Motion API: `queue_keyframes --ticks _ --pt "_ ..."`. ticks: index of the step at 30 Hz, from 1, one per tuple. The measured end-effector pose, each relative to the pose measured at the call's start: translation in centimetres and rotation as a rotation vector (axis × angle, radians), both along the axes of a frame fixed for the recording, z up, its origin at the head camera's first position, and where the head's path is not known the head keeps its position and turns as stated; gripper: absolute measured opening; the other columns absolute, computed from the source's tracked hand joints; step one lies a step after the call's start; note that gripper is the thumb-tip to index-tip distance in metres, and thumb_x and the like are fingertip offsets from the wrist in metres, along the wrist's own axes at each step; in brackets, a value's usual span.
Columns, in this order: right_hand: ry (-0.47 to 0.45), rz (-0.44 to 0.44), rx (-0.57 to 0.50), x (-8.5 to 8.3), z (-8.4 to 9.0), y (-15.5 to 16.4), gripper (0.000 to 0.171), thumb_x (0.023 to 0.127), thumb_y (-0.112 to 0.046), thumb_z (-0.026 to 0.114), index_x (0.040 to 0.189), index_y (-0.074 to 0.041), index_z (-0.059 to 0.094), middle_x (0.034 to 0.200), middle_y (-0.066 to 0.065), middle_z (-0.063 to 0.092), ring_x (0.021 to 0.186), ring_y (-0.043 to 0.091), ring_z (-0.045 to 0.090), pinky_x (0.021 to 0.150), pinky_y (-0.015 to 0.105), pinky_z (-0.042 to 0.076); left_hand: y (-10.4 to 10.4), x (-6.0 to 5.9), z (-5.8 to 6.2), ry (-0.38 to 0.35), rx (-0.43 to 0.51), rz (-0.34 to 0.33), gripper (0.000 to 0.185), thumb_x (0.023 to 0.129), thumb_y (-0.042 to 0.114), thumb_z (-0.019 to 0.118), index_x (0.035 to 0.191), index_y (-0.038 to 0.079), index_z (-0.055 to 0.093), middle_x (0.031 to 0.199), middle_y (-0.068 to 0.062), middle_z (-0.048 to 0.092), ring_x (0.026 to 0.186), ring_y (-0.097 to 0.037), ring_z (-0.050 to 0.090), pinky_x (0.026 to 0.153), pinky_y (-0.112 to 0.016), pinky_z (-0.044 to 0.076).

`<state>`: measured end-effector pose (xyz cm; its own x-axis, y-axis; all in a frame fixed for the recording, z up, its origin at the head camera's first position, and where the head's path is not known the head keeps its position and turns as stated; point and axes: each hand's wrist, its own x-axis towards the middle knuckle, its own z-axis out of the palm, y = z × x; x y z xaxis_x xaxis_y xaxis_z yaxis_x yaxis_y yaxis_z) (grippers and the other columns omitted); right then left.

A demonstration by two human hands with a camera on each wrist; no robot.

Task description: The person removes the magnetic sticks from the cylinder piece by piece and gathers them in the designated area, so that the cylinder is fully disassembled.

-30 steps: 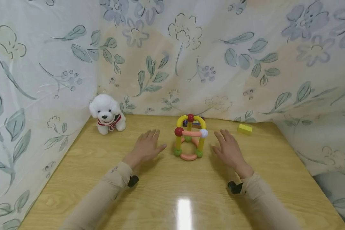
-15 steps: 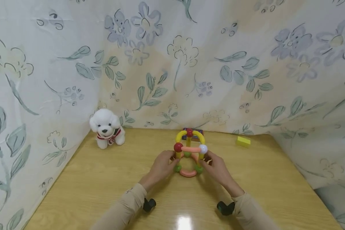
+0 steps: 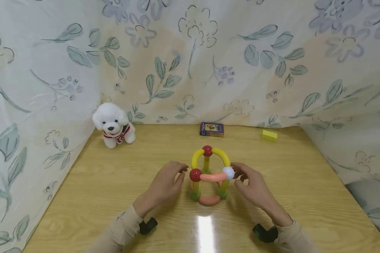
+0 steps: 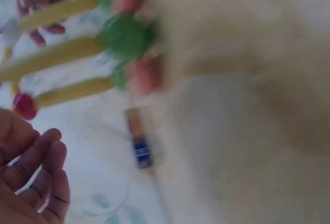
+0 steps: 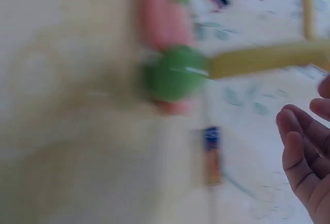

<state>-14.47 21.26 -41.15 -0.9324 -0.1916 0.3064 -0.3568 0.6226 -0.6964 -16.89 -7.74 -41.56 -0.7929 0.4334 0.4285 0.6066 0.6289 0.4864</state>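
The rod-and-ball toy (image 3: 209, 175) is standing on the counter (image 3: 114, 182) between both hands, and a squeeze from either side could be popping its joints apart. The left hand (image 3: 164, 186) is curling beside the red ball (image 3: 195, 174); the right hand (image 3: 253, 186) is pinching near the white ball (image 3: 228, 172); real grips I cannot tell

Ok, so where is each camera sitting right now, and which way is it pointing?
Head: above, facing forward and down at the table; shows both sleeves, left hand, right hand flanking the toy frame.
Left wrist: low, facing the frame's green ball; left fingers show.
Right wrist: low, opposite side; right fingers show.
Both wrist views share the card box, blurred.
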Motion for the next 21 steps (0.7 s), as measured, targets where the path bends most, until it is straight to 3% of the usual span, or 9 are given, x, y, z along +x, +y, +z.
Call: queue_keyframes --ticks 2,6,8,11,14,21 --pt "-0.014 -0.045 -0.020 -0.7 2.0 0.0 0.034 0.091 0.000 0.054 0.124 -0.007 0.062 0.103 0.007 0.070 0.086 0.019 0.065 0.069 0.024 0.051 0.3 -0.9 1.7 -0.054 0.065 0.021 0.019 0.095 0.006 0.058 0.112 0.006 0.066 0.101 -0.004 0.070 0.093 -0.015 0.063 0.079 -0.031 0.054" --pt "-0.038 -0.054 -0.002 -2.6 5.7 -1.3 0.022 0.097 -0.016 0.056 0.117 -0.011 0.065 0.107 0.010 0.071 0.089 0.019 0.066 0.072 0.029 0.052 2.1 -2.6 5.0 -0.263 0.198 0.029 0.026 0.100 0.017 0.054 0.122 0.007 0.064 0.105 -0.006 0.070 0.093 -0.015 0.063 0.077 -0.031 0.053" --pt "-0.052 -0.015 0.036 -3.6 6.4 -2.4 0.021 0.096 -0.019 0.060 0.113 -0.009 0.066 0.107 0.011 0.071 0.089 0.020 0.067 0.073 0.032 0.053 3.2 -3.5 5.8 -0.359 0.208 0.010 0.033 0.099 0.025 0.054 0.126 0.009 0.062 0.106 -0.006 0.070 0.094 -0.016 0.063 0.076 -0.030 0.052" --pt "-0.049 0.041 0.087 -4.4 6.5 -3.8 0.019 0.093 -0.020 0.065 0.107 -0.008 0.068 0.103 0.009 0.072 0.086 0.020 0.067 0.072 0.033 0.054 4.6 -4.3 6.1 -0.437 0.177 -0.034 0.039 0.097 0.030 0.056 0.129 0.009 0.061 0.108 -0.007 0.071 0.097 -0.018 0.065 0.077 -0.031 0.054" --pt "-0.012 0.053 0.116 -4.7 6.3 -4.8 0.013 0.089 -0.016 0.068 0.100 -0.008 0.071 0.095 0.006 0.073 0.078 0.016 0.063 0.070 0.030 0.051 5.2 -4.5 6.0 -0.443 0.169 -0.066 0.034 0.097 0.027 0.058 0.124 0.007 0.065 0.111 -0.008 0.070 0.101 -0.021 0.066 0.082 -0.034 0.055" --pt "0.073 0.001 0.105 -4.9 6.4 -5.9 0.005 0.084 -0.010 0.069 0.089 -0.009 0.071 0.080 0.003 0.068 0.062 0.014 0.044 0.057 0.022 0.035 5.3 -4.4 6.1 -0.341 0.212 -0.070 0.016 0.095 0.019 0.062 0.104 0.010 0.073 0.100 -0.004 0.072 0.099 -0.020 0.065 0.087 -0.037 0.053"
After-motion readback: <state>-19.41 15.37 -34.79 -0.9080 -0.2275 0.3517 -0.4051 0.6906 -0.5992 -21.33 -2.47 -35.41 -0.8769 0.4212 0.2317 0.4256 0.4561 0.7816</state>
